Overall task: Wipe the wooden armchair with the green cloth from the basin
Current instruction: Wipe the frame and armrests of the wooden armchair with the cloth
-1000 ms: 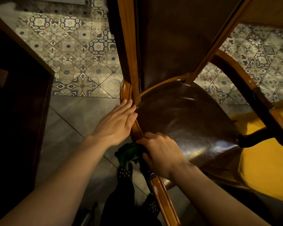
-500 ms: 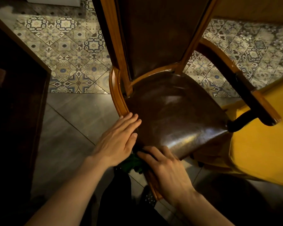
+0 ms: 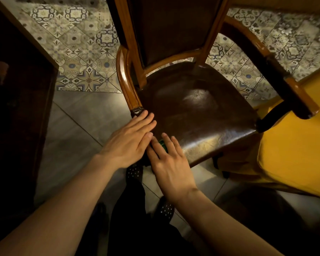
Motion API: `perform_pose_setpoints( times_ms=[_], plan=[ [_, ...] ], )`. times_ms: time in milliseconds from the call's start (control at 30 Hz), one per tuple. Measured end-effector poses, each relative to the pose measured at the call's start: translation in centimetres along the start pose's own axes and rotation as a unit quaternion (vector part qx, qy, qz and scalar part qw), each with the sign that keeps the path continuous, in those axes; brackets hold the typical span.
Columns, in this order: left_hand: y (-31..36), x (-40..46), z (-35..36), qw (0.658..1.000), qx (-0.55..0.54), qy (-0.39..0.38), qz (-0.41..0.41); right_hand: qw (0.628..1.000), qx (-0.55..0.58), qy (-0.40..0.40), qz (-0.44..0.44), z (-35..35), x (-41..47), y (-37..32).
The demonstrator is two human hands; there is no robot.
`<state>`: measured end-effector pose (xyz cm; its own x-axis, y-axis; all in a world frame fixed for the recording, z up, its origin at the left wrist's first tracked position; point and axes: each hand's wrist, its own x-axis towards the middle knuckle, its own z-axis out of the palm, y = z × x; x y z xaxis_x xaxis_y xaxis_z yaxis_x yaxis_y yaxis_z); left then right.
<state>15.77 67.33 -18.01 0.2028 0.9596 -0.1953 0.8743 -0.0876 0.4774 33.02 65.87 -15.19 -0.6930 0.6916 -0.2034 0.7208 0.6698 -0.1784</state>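
Observation:
The wooden armchair [image 3: 201,108] stands right below me, with a glossy dark seat, a padded back and curved arms. My left hand [image 3: 129,143] lies flat on the front part of the chair's left armrest [image 3: 123,74], holding nothing. My right hand [image 3: 171,167] presses down on the green cloth [image 3: 163,144] at the seat's front left corner. Only a small patch of the cloth shows between my fingers. The two hands touch side by side. No basin is in view.
A yellow covered piece of furniture [image 3: 294,154] sits against the chair's right side, under its right armrest [image 3: 277,71]. Dark wooden furniture [image 3: 22,89] fills the left. Patterned tiles [image 3: 78,43] lie beyond the chair. My dotted sock [image 3: 134,171] is just below the seat edge.
The view has shifted so the chair sits lower and more central. My right hand has flattened over the cloth and slid up onto the seat corner; less cloth shows.

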Motion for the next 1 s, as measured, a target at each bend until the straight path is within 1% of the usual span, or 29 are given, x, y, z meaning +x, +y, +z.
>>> perform_pose_setpoints(
  times_ms=[233,400,633,1000],
  plan=[
    [0.9,0.3,-0.7,0.998,-0.03,-0.024,-0.045,0.999,-0.023,-0.032,-0.026,-0.7,-2.0,0.5],
    [1.0,0.5,-0.8,0.998,-0.032,-0.029,-0.053,0.997,-0.047,-0.052,-0.042,-1.2,-3.3,0.6],
    [1.0,0.6,-0.9,0.997,-0.042,-0.034,-0.052,0.994,-0.053,-0.083,-0.057,-1.1,-5.1,1.1],
    [1.0,0.8,-0.8,0.995,-0.061,-0.034,-0.074,0.99,-0.015,-0.128,-0.065,-0.5,-8.2,1.4]
  ],
)
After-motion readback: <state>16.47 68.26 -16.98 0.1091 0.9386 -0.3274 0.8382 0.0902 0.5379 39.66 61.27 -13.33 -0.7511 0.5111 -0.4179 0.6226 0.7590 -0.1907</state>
